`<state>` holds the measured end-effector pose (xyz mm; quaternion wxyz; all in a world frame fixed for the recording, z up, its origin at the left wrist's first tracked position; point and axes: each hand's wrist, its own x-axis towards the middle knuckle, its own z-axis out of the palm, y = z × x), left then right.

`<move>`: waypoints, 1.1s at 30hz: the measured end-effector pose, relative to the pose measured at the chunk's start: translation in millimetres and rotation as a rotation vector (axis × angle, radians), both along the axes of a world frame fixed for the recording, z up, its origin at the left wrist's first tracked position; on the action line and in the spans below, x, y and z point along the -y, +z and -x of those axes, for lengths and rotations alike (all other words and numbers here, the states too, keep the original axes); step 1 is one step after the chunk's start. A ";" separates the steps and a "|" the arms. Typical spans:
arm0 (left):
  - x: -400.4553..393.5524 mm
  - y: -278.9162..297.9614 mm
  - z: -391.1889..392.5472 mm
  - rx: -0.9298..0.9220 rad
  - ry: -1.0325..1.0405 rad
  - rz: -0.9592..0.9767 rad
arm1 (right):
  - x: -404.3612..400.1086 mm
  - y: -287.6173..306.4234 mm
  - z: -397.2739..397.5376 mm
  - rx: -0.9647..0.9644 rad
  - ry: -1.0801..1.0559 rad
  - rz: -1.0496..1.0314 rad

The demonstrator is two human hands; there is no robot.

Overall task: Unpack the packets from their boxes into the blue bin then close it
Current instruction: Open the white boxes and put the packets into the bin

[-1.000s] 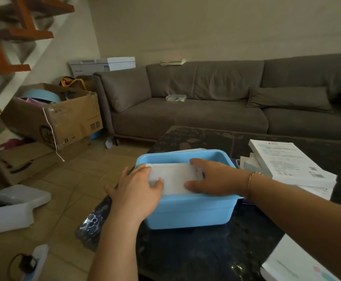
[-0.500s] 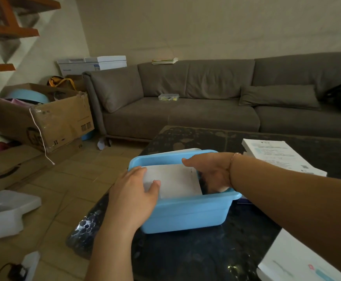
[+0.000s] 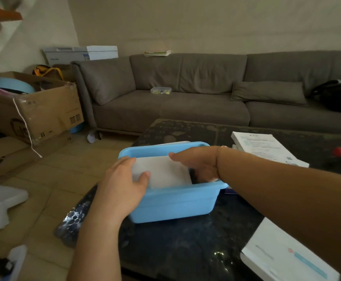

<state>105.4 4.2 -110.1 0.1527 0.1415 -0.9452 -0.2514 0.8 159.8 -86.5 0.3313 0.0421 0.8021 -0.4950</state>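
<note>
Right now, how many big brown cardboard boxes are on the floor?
2. One open brown cardboard box sits left of the grey sofa; a flatter cardboard box lies under it. More may be hidden beyond the frame's left edge.

smooth plastic bin (image 3: pixel 171 201), glossy stone table (image 3: pixel 186 250)

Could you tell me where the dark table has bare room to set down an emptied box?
Bare patches: the table in front of the blue bin, left of the near white box, and the far strip between bin and sofa. Crowded: right of the bin, by the stacked white boxes.
</note>
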 end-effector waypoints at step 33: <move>-189.4 -69.0 -50.1 -0.604 -1.065 0.003 | -227.7 -75.7 -188.1 -1.097 -0.505 -0.194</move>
